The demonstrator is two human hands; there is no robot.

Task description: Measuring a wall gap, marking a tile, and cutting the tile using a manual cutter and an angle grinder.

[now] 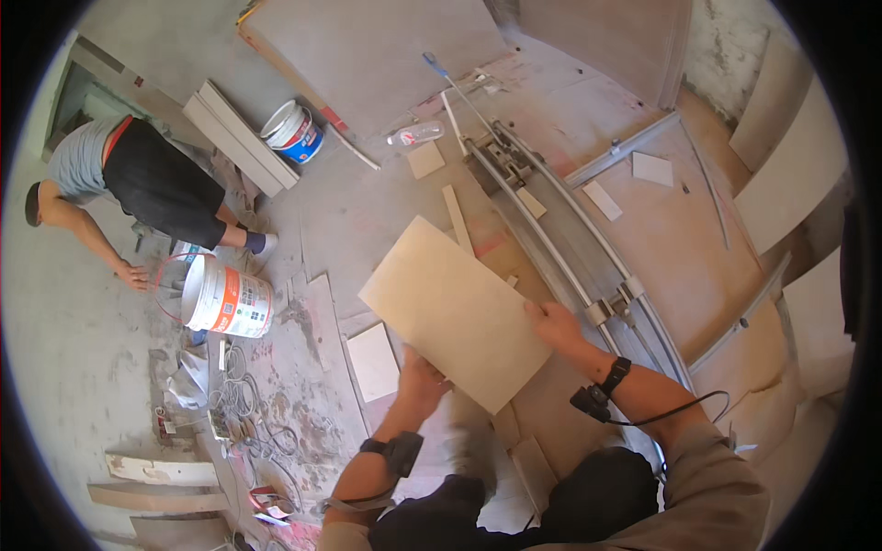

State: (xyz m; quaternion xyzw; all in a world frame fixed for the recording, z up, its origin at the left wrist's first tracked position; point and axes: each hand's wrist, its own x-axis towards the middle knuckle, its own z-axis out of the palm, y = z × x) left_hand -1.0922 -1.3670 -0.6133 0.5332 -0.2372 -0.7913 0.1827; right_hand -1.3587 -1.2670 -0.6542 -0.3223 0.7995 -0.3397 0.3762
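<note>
While gripping opposite edges, left hand (421,378) and right hand (554,323) hold 1 smooth beige rectangular tile (457,312).

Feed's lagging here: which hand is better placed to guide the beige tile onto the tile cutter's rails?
Right, probably. The right hand grips the beige tile at the edge beside the tile cutter; the left hand holds the near edge, farther away.

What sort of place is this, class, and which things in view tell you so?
Probably a tiling or renovation site: a person holds a large beige tile beside a long manual tile cutter, with buckets and tile offcuts on the dusty floor.
</note>
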